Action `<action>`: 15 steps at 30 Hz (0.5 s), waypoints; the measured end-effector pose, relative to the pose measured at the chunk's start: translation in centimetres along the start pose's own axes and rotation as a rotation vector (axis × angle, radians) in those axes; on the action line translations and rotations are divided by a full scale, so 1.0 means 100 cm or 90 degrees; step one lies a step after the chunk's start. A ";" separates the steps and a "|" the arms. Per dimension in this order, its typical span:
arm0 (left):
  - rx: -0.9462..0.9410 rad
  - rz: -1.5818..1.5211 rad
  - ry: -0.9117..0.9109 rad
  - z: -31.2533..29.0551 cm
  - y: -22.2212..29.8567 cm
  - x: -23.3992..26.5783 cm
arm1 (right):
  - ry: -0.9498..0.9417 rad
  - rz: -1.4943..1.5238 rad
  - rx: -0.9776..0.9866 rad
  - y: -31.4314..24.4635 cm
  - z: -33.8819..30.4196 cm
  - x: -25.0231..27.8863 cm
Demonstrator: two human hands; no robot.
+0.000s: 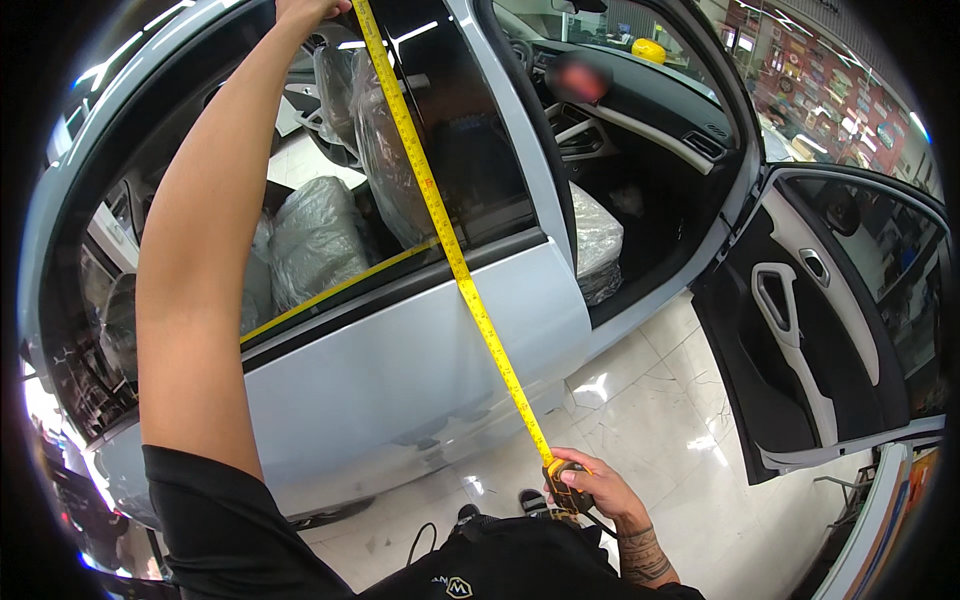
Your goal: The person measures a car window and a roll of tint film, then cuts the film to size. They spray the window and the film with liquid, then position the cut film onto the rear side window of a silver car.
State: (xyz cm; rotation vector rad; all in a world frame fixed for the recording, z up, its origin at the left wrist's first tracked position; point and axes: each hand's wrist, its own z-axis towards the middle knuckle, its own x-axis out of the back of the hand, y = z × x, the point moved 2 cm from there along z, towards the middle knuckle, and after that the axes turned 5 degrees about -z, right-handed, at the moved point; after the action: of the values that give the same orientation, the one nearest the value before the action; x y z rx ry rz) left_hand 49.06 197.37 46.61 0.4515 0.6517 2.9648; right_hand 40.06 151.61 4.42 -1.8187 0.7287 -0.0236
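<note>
A yellow tape measure blade point(441, 218) runs taut and slanting across the rear door point(400, 340) and its window of a pale blue-grey car. My right hand point(604, 492), low in front of my body, is closed around the black and yellow tape measure case point(569, 486). Stretched up to the top edge of view, my left hand point(312, 9) has its fingers curled at the upper part of the blade. The picture's edge cuts off the blade's far end and part of that hand. A yellow reflection of the tape shows in the window glass.
To the right, the front door point(815, 310) stands wide open, showing the dashboard point(650, 110) and a plastic-covered front seat point(597, 245). Plastic also covers a seat point(318, 240) behind the rear window. A glossy tiled floor point(650, 400) lies below. Framed panels point(880, 520) lean at the lower right.
</note>
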 end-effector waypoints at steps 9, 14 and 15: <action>-0.011 0.043 -0.009 0.004 -0.001 -0.008 | -0.013 -0.013 -0.006 0.003 0.000 0.003; -0.006 0.093 -0.024 -0.002 -0.009 -0.010 | -0.028 -0.008 -0.034 0.008 0.004 0.004; 0.004 0.118 -0.050 0.002 -0.007 -0.008 | -0.032 -0.015 -0.030 0.008 0.005 0.004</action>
State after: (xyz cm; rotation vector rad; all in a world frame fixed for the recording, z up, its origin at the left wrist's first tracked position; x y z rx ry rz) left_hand 49.88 197.98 46.32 0.6601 0.6448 3.0970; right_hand 40.21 151.73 3.40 -1.8666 0.6765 0.0242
